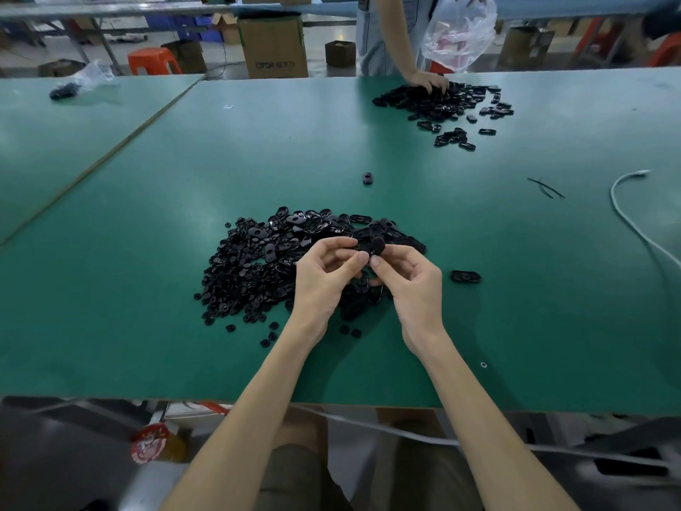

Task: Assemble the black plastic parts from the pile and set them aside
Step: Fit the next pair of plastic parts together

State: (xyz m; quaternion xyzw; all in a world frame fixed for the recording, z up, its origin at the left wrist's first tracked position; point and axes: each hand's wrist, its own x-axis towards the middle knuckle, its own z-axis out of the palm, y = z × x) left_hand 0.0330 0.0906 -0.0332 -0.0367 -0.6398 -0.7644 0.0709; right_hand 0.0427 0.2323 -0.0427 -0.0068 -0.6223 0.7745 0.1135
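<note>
One green table [147, 326] carries everything, its near edge cut by the person's forearms. At its middle lies the pile of black plastic parts [258, 267], its near right side hidden behind both hands. A second pile [442, 101] sits far right. Left hand [324, 274] and right hand [409, 278] meet above the near pile, fingers [353, 261] pinching a small black part [370, 247]; whether it is one piece or two is unclear. An oval piece [465, 277] lies alone, right of the hands.

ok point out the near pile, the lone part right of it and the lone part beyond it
near pile [254, 267], head view, heap's middle
right lone part [465, 276], head view, top face
far lone part [367, 178], head view, its centre
</note>
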